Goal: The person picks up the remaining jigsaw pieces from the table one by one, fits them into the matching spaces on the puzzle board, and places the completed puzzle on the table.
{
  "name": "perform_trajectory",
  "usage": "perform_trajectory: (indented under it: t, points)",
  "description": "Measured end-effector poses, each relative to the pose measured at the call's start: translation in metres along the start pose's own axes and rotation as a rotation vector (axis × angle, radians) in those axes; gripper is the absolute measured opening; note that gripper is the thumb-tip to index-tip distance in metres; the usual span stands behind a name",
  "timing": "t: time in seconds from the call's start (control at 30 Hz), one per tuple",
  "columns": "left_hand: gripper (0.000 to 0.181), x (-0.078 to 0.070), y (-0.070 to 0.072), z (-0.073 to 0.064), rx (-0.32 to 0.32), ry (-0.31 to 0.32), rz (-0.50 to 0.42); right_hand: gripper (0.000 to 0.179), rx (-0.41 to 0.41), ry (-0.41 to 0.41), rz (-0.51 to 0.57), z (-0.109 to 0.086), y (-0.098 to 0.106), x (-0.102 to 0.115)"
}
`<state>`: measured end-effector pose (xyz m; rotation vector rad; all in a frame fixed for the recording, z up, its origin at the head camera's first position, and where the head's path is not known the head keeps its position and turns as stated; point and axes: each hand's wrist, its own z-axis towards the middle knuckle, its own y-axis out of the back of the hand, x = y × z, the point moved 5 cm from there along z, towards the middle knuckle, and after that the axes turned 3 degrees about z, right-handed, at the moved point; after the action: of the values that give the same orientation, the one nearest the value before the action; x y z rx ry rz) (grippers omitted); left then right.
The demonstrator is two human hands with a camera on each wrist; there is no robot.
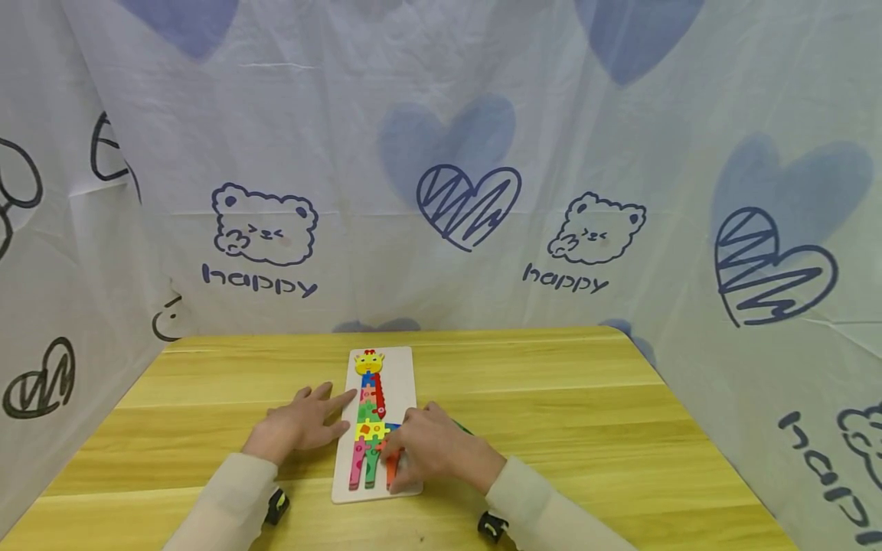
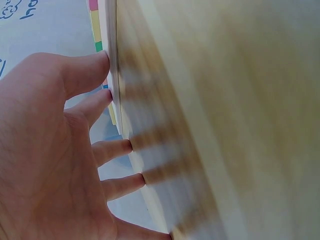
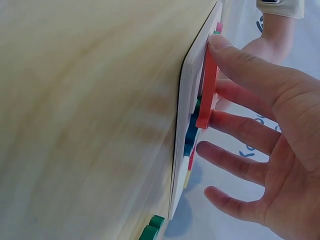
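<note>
A white puzzle board (image 1: 398, 367) lies on the table, bearing a giraffe puzzle (image 1: 370, 413) in several colours with a yellow head at the far end. My left hand (image 1: 303, 421) has its fingers spread; in the left wrist view, thumb and index fingertips (image 2: 106, 94) touch the board's side edge. Over the board's near right part, my right hand (image 1: 437, 444) holds an orange-red puzzle piece (image 3: 209, 90) between thumb and fingers. That piece sits slightly raised and tilted above the board. The right hand hides part of the giraffe's body and legs.
A green puzzle piece (image 3: 151, 229) lies on the wooden table (image 1: 551, 413) right of the board, mostly hidden behind the right hand in the head view. A printed white curtain (image 1: 372, 252) hangs behind the table and along both sides.
</note>
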<state>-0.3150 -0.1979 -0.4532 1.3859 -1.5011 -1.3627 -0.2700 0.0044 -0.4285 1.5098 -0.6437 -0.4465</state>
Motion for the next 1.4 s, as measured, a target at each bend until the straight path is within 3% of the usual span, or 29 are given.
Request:
perform_trajectory:
  t: [0.6, 1.4]
  points:
    - [0.064, -0.0005, 0.002, -0.0011, 0.0, -0.005, 0.007, 0.038, -0.024, -0.026, -0.013, 0.0014, 0.0013, -0.0025]
    - [0.065, -0.0003, 0.0003, -0.0001, -0.008, -0.008, 0.009, 0.039, 0.016, -0.026, 0.0, -0.0008, -0.0008, -0.0095]
